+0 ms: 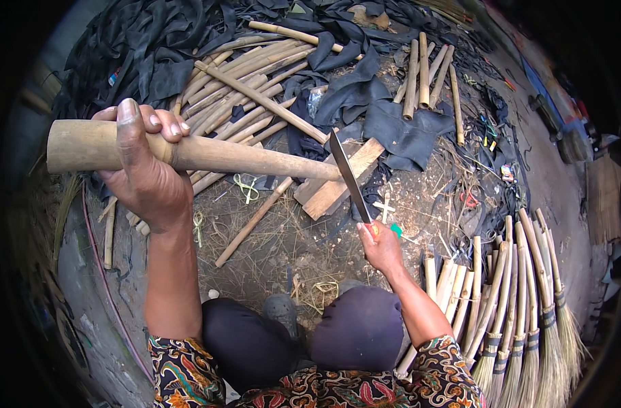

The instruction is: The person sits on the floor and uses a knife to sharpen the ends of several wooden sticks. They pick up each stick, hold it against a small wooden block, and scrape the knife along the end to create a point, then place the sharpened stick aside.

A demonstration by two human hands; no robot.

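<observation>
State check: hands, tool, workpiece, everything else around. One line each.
Left hand: closed around the pole near its thick end
Bamboo pole: held, unsplit along its visible length
Right hand: closed on the knife handle
Knife: unsheathed, blade at the pole's thin end; contact unclear
Wooden block: lying on the ground
Bamboo sticks: loosely piled
Black strips: heaped, tangled
Brooms: bound, bunched together

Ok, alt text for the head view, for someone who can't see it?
A person's left hand holds a tapering pole, its far end over a wooden block, while the right hand holds a long blade at that end. Around them lie sticks and dark sheet scraps, with straw brooms at lower right.
</observation>
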